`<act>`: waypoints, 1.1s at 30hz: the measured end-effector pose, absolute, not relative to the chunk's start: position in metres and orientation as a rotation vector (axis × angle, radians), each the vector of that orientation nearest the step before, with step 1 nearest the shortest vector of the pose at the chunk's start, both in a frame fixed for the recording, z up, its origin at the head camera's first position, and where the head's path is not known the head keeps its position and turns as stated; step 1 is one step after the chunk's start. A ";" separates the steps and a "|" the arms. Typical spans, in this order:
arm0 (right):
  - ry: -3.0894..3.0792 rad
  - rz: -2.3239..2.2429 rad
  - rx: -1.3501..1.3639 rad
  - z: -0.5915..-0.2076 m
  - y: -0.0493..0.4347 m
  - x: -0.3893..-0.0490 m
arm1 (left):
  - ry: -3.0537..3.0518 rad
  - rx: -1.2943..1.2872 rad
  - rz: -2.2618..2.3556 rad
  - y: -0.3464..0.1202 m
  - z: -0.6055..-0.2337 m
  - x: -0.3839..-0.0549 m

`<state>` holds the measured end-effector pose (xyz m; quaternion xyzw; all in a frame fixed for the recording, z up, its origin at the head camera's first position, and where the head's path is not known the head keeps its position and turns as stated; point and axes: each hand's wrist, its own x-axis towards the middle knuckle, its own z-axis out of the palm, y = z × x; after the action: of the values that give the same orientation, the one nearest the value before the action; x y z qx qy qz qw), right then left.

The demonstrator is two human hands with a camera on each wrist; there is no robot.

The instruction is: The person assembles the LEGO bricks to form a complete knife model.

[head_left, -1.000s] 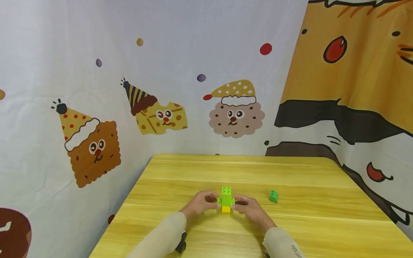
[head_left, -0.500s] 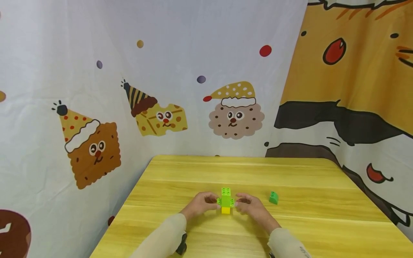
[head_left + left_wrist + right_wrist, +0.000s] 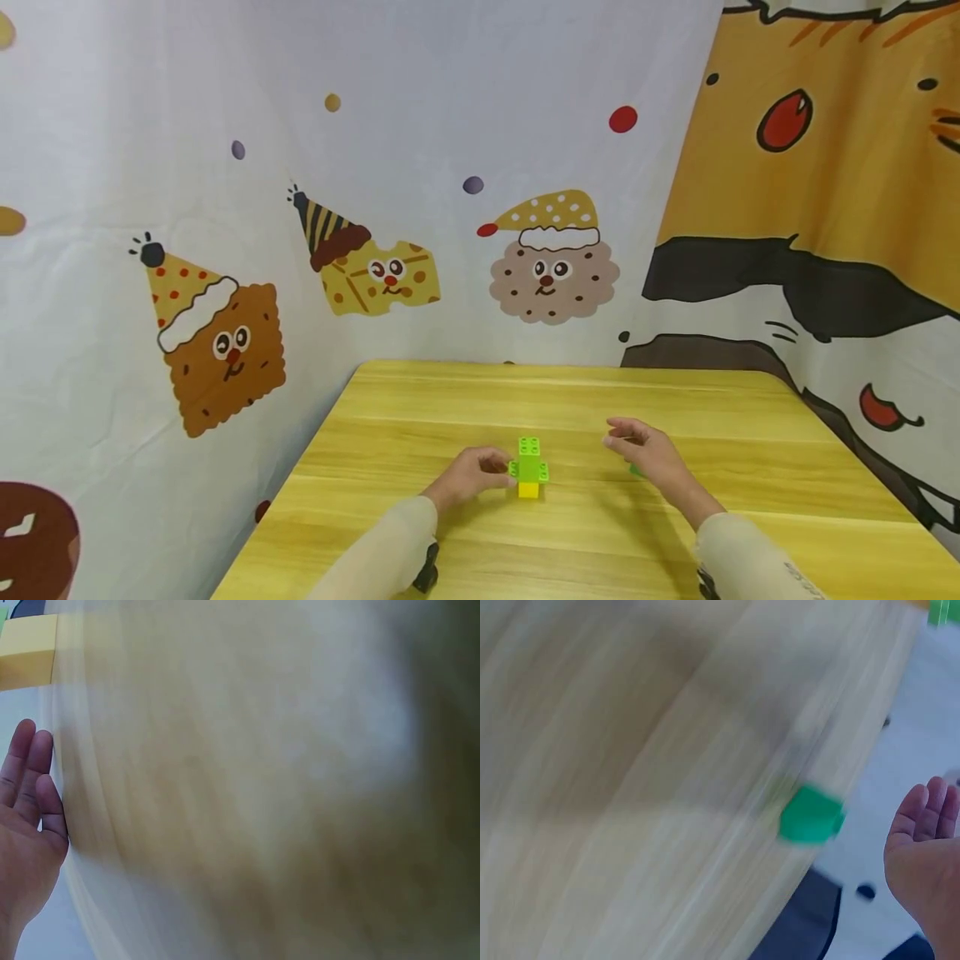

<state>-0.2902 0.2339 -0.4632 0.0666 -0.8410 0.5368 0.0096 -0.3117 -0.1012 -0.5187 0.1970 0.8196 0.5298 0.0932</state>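
Note:
A small stack of toy building bricks [image 3: 528, 460] stands upright on the table, yellow at the bottom, with lime green above and a lime green stub on either side. My left hand [image 3: 468, 477] holds its left side between thumb and fingers; the exact contact is small to see. In the left wrist view, the outer fingers [image 3: 37, 761] of that hand look fairly straight. Over to the right, my right hand [image 3: 651, 457] is above a darker green brick [image 3: 810, 815], with loosely bent fingers and nothing in them. That brick is mostly hidden behind the hand in the head view.
The wood-grain table [image 3: 450, 400] reaches back to a white cloth [image 3: 420, 150] printed with cartoon biscuits and cheese. A large orange animal print [image 3: 810, 192] covers the cloth at the right.
My right hand has left the right side of the stack and moved right and away from me, over the green brick. The left hand stays at the stack.

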 end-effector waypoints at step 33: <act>-2.901 1.533 0.040 -0.505 0.306 -0.302 | 2.403 0.549 1.616 -0.101 -0.522 -0.312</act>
<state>-0.3018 0.3057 -0.5049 0.0121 -0.8820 0.4659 -0.0698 -0.3118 -0.1009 -0.5216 0.1852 0.8116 0.5455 0.0969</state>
